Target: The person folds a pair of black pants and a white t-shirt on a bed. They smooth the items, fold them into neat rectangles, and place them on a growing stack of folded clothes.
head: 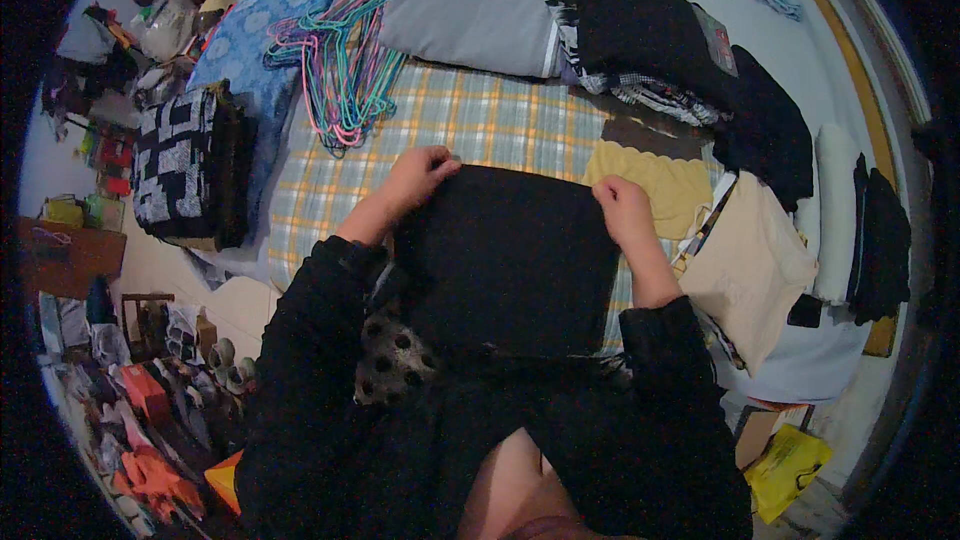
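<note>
A folded black cloth lies before me on a plaid bedcover. My left hand pinches its far left corner, and my right hand grips its far right corner. Part of a grey cloth with black dots shows below my left forearm. Just beyond my right hand lies a yellow scallop-edged garment, with a dark brown piece behind it. A cream cloth rests to the right of my right forearm.
Tangled plastic-coated hangers lie at the upper left. A folded grey cloth and a black garment pile are at the far side. Folded black-and-white patterned fabric sits left. Shoes and boxes crowd the floor; a yellow bag is lower right.
</note>
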The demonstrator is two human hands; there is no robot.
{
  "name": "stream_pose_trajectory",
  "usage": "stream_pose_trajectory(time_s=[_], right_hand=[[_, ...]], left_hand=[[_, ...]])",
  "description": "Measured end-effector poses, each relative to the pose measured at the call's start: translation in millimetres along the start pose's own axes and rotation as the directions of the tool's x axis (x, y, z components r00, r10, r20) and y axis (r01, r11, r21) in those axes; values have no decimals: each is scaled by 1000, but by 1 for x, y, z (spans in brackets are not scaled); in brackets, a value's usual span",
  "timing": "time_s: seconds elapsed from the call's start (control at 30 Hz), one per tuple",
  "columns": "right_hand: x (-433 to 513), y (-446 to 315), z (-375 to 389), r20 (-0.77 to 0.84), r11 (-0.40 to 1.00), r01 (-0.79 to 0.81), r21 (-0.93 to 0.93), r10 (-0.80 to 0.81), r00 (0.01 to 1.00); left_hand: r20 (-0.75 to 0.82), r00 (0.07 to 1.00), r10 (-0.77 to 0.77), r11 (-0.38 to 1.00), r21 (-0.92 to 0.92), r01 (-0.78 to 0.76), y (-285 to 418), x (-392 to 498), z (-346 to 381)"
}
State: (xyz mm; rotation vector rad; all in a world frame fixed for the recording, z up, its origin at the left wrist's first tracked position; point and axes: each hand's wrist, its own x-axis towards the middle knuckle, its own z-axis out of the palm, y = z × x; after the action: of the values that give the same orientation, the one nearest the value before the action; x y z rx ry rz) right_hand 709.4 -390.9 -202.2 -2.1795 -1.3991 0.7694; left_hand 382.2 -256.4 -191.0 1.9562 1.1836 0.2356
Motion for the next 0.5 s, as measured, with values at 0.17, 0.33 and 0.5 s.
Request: stream_pose_trajectory(time_s=[0.17, 0.33, 0.5], right_hand=[[-7, -9, -4, -120, 992, 122, -33, -125, 985], [-58, -53, -6, -267, 848, 405, -341, -501, 824], [-114, -69, 19, 224, 757, 522, -393, -472, 853]], left_hand=[[-89, 996, -13, 995, 100, 22, 8, -6, 0], [-178, 877, 447, 835, 433, -338, 47, -48, 20], [200, 894, 401, 732, 517, -443, 60, -103, 54]])
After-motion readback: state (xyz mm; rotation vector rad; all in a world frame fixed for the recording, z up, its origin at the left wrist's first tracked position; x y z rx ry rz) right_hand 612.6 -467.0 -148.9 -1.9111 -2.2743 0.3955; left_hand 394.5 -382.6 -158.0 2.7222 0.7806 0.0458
